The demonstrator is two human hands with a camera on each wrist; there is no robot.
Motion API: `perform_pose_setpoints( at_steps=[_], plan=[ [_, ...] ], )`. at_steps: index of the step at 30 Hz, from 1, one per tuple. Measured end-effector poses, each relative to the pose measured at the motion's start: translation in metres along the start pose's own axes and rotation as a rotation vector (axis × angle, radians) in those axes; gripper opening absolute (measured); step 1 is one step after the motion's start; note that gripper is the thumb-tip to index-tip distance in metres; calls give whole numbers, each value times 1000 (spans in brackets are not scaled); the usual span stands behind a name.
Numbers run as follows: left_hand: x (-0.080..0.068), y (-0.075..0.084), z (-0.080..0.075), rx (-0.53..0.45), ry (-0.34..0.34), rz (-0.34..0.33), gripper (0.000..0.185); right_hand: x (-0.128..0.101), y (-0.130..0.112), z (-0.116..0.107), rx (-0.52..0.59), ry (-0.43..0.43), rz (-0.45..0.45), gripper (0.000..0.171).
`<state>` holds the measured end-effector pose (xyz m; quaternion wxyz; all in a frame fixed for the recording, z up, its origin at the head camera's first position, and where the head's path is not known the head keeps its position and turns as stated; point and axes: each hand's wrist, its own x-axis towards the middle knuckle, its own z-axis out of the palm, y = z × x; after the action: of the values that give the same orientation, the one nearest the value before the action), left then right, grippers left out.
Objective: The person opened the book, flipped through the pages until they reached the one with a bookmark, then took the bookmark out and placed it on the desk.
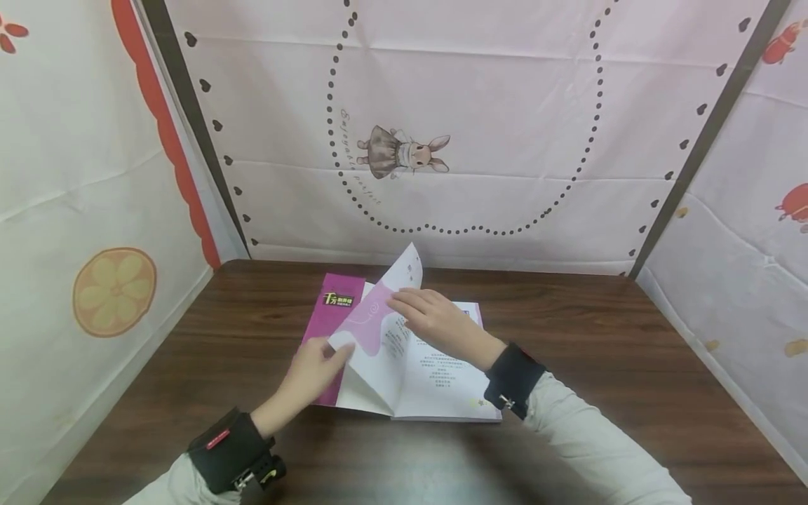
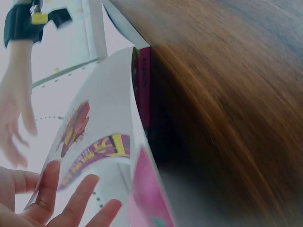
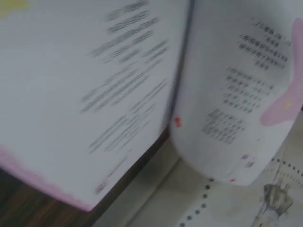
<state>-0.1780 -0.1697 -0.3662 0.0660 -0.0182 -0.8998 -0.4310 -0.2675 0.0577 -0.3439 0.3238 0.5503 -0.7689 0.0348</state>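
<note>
We see a book (image 1: 445, 396) lying open on the bench, its gutter (image 1: 397, 407) running roughly away from us. Right of that gutter are white pages printed with dark text; left of it, a pink-patched white leaf (image 1: 366, 326) stands raised and curved above a magenta cover flap (image 1: 327, 319) with yellowish lettering.

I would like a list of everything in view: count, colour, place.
Open book: one, white pages, on the table
Cover: one, purple, at the book's left side
Lifted page: one, white and pink, in the book
Table: one, brown, under the book
Printed cloths: three, whitish, behind and beside the table
Strips: two, grey, between cloths
Wristbands: two, black, one left, one right
Sleeves: two, pale, behind the wristbands
Left hand: one, bare, pinching the page
Right hand: one, bare, over the page's right edge
</note>
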Motion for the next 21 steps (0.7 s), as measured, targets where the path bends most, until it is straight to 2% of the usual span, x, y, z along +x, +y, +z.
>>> perform_pose_setpoints(
  at_steps=[2, 5, 8, 12, 15, 17, 21],
  plan=[
    [1, -4, -3, 20, 42, -21, 28, -13, 3, -2, -2, -53, 24, 53],
    [4, -12, -6, 55, 98, -7, 26, -34, 6, -4, 54, -180, 77, 48],
    [5, -21, -7, 108, 139, 48, 26, -51, 6, -6, 148, -353, 144, 42],
    [4, -30, -5, 283, 131, 179, 56, -73, 3, -6, 280, -575, 264, 43],
    [4, -34, 0, 495, 73, 317, 77, -88, 0, -4, 368, -652, 335, 45],
    [4, -34, 4, 624, 10, 442, 84, -96, -1, -2, 401, -668, 358, 47],
    [5, -35, 12, 753, -176, 699, 87, -110, -1, -2, 417, -656, 364, 53]
  ],
)
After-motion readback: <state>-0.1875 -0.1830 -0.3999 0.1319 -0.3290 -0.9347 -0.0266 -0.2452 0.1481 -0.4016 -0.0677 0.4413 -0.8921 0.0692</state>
